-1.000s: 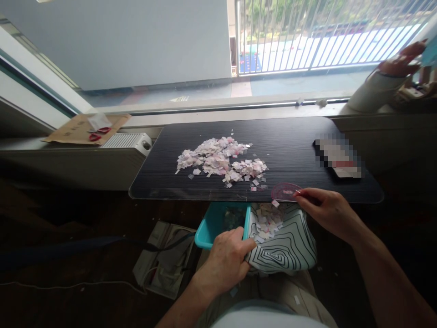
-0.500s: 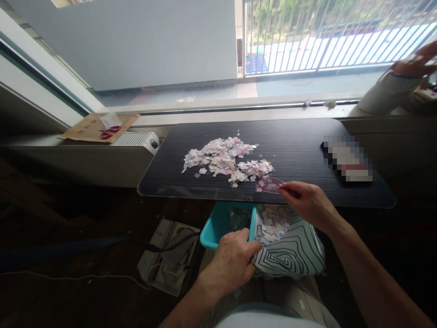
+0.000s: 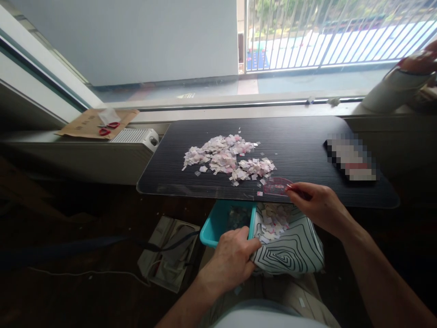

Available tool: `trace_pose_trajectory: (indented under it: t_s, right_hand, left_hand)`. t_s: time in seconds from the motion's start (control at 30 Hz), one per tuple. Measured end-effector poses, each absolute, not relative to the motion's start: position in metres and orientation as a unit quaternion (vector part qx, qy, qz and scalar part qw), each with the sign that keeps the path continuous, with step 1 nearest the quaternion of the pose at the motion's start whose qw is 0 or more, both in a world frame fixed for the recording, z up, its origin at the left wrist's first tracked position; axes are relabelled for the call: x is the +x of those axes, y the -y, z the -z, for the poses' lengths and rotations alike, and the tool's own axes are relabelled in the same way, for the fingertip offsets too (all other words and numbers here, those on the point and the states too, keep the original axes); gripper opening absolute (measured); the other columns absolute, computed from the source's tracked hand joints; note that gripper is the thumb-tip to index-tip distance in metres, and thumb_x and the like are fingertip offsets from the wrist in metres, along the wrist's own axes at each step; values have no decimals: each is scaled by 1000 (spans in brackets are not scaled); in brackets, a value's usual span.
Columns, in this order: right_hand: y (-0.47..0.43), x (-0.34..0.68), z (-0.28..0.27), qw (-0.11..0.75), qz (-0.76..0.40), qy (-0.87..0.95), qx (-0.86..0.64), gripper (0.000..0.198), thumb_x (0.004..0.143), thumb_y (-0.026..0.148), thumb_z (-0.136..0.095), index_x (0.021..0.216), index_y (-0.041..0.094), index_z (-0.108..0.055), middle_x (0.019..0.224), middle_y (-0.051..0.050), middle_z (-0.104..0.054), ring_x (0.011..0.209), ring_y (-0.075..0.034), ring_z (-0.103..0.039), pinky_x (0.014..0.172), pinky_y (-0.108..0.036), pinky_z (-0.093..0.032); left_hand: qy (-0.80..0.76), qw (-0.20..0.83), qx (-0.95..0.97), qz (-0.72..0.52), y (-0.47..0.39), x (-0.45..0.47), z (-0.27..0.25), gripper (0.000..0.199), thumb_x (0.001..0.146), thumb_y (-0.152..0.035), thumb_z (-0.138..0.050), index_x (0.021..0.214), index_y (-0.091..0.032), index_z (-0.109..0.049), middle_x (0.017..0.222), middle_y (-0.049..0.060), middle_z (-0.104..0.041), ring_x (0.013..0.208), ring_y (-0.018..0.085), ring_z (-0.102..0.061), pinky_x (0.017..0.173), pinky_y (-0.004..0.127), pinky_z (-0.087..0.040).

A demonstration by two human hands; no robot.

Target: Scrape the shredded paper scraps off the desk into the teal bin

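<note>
My right hand [image 3: 316, 202] pinches a pink see-through plastic piece with a rounded outline [image 3: 276, 186] just above or on the dark table [image 3: 300, 136], near its front edge. Left of that piece lies a heap of small cut paper squares [image 3: 221, 155], white and pinkish. My left hand [image 3: 235, 253] is closed at the side of a turquoise plastic tub [image 3: 209, 230], where it meets a white pouch with black wavy lines [image 3: 290, 255]; its fingertips are partly hidden. More paper bits [image 3: 274, 222] rest on the pouch. Dark greenish bits [image 3: 238, 217] lie inside the tub.
A pixelated dark flat object [image 3: 351, 159] is on the table's right. Red-handled scissors [image 3: 108, 128] lie on a brown envelope [image 3: 77, 130] at the left sill, beside a white radiator [image 3: 136, 138]. Another person's hand [image 3: 418, 64] shows at upper right. A box [image 3: 169, 255] sits on the floor.
My right hand and the pink plastic piece have shifted slightly right, away from the heap. A small paper square now lies apart, left of the piece. My left hand stays in place.
</note>
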State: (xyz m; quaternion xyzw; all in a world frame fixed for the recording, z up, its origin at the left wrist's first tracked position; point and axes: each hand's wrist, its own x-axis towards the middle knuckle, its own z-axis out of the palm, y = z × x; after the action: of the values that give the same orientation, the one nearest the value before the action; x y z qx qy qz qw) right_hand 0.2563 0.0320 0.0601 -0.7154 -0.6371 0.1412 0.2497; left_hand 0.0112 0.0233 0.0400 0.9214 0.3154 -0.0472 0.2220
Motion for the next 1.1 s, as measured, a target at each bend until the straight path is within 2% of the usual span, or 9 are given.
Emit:
trace_pose_trajectory:
  t_s: [0.2, 0.43, 1.1]
  right_hand:
    - [-32, 261, -55, 256, -183, 621, -718, 27, 81, 40, -53, 79, 20, -72, 62, 0, -65, 55, -14, -57, 54, -25, -40]
    - [-21, 276, -49, 289, -226, 573, -733, 27, 81, 38, -53, 80, 20, -72, 73, -2, -71, 68, -18, -64, 61, -25, -46]
    - [-11, 282, -53, 297, -240, 562, -734, 26, 80, 38, -54, 77, 19, -71, 71, -1, -71, 66, -18, -64, 61, -25, -47]
  left_hand:
    - [-320, 215, 922, 44, -22, 11, -40, 9, 75, -17, -57, 82, -22, -57, 79, 2, -47, 74, 19, -49, 62, 28, -36]
    - [-320, 216, 921, 52, -23, 11, -41, 8, 76, -17, -56, 81, -22, -57, 79, 2, -47, 74, 19, -49, 61, 28, -36]
    - [-322, 207, 923, 46, -23, 12, -41, 10, 75, -15, -56, 82, -22, -57, 79, 2, -46, 72, 19, -48, 60, 28, -35]
